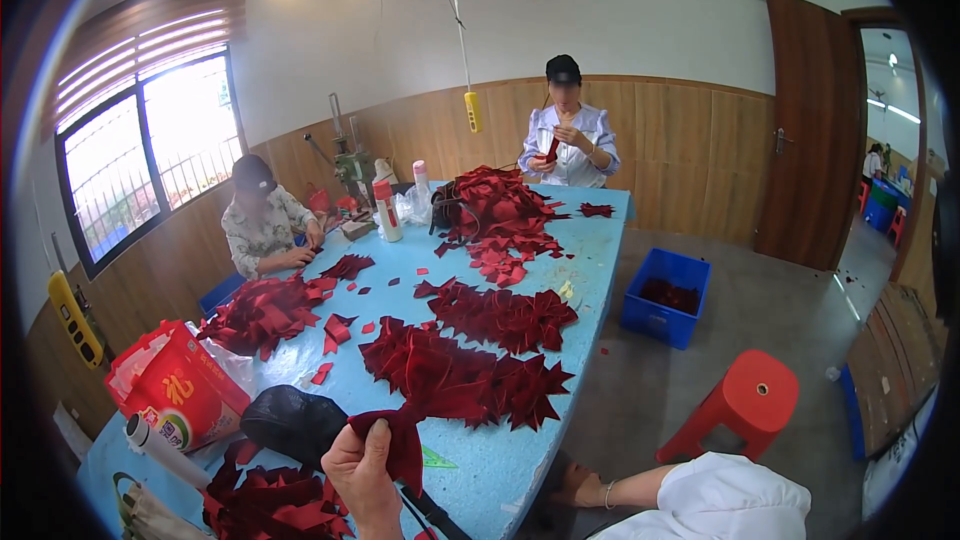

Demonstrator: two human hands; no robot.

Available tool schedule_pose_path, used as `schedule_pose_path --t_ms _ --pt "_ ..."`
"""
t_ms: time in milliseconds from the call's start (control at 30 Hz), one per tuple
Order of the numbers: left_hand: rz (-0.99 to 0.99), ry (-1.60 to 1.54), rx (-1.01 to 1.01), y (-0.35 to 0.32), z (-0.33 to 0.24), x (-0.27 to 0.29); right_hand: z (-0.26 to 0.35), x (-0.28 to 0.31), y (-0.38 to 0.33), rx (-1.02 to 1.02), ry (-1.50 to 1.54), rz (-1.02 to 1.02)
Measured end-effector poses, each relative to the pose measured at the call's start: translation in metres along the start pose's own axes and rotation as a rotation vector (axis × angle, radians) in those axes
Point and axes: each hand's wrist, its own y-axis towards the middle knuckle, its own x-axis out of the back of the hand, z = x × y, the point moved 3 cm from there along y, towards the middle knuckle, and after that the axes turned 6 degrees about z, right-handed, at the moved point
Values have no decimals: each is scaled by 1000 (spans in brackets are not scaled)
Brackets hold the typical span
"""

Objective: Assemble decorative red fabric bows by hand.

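Observation:
My left hand (pixel 362 470) is raised over the near part of the table, thumb and fingers closed on a dark red velvet ribbon piece (pixel 402 448). Close behind it lies a long heap of dark red ribbon bows (pixel 440 370). More loose ribbon pieces (pixel 265 505) lie beside that wrist, near a black mesh cap (pixel 290 422). My right hand (pixel 580 487) is low beside the table's right edge, a bracelet on its wrist. Its fingers are in shadow and partly hidden, so I cannot see whether it holds anything. A green set square (pixel 436 458) lies by the held piece.
The blue table (pixel 510 480) carries more ribbon heaps, bottles (pixel 386 212) and a red gift bag (pixel 180 385). Two co-workers sit at its far and left sides, handling ribbon. On the floor at right are a blue crate (pixel 667 298) and a red stool (pixel 735 405).

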Motion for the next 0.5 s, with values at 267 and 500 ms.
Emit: schedule_pose_path --t_ms 267,500 --pt "17 -1 -7 -2 -5 -2 0 2 -2 13 -17 -39" --pt "13 -28 -2 -5 -6 -1 1 3 -8 -8 -7 -14"
